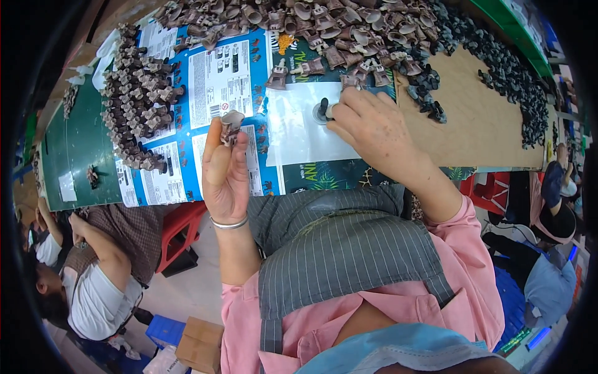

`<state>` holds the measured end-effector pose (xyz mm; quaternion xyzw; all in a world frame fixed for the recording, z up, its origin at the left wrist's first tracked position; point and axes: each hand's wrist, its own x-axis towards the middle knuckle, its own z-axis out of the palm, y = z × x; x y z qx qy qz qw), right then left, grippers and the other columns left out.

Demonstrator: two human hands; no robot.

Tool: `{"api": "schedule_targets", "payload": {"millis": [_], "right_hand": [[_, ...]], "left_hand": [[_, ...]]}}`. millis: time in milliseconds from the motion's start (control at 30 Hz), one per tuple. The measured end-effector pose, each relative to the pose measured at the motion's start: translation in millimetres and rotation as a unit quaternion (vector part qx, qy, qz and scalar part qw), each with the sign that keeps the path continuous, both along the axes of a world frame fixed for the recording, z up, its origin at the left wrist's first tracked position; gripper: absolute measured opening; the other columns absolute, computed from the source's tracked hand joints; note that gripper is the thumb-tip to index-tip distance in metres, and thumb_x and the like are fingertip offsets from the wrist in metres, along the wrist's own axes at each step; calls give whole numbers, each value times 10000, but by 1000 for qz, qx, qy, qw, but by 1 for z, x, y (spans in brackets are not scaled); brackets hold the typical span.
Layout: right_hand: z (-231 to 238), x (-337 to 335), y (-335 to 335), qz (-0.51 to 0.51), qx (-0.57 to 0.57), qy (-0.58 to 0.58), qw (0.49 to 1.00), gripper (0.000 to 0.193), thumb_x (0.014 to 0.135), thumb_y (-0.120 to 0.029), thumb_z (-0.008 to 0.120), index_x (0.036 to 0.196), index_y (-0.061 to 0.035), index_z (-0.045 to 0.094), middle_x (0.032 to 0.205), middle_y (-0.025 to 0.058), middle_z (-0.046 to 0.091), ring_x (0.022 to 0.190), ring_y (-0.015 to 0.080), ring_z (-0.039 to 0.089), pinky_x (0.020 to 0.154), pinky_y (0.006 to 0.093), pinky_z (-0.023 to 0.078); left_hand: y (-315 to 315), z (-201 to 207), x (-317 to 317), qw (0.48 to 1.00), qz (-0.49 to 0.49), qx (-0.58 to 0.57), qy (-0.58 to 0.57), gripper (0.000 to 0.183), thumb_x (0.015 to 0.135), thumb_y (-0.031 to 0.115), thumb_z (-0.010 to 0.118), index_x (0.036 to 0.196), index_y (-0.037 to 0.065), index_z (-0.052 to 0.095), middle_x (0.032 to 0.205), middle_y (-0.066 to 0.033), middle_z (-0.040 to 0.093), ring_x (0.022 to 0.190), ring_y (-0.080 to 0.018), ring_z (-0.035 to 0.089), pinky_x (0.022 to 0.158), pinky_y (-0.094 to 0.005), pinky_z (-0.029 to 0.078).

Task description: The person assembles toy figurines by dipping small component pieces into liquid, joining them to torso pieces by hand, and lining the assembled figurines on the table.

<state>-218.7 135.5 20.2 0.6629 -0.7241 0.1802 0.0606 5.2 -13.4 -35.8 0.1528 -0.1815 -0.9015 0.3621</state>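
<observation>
My left hand (223, 168) is raised over the near side of the table. Its thumb and fingers pinch a brown-and-white hollow plastic toy part (231, 126), its wide opening turned up. My right hand (374, 128) is closed over a white translucent sheet (293, 137), its fingertips pressed together. Right beside those fingertips, a small black part (323, 106) stands upright at a round clear dish (317, 116). Whether the fingers grip it or something smaller is hidden. Several brown toy parts (308, 66) lie just beyond the sheet.
Brown parts (349, 31) are heaped along the far side, and rows of them (134, 100) stand at left. Small black parts (511, 93) spread over brown cardboard (448, 137) at right. Printed blue sheets (218, 81) cover the green table (81, 149). A co-worker (106, 280) sits at left.
</observation>
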Motion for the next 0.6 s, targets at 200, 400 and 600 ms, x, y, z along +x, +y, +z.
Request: {"api": "schedule_targets", "payload": {"millis": [200,400,600], "right_hand": [[2,0,3,-24,8,-22,999,171,779,-196,715,867,-104,601,877,63,547,832,213,603,697,347,422],[-3,-6,9,-66,-20,-187,980,149,804,-158,721,889,-64,642,861,79,574,757,238,610,664,346,464],[3,-3,21,-65,-60,-415,905,161,844,-87,711,979,-18,657,857,79,563,745,192,587,666,294,474]], "left_hand": [[18,14,-18,975,12,-133,-179,337,963,40,585,1300,35,583,1097,-81,660,920,-135,660,797,-239,571],[36,21,-40,932,-50,-226,-278,297,935,51,637,1231,22,635,1077,-59,668,881,-113,656,776,-247,550],[46,26,-56,938,-58,-217,-263,295,921,71,668,1212,28,645,1052,-61,678,860,-115,663,760,-244,552]]}}
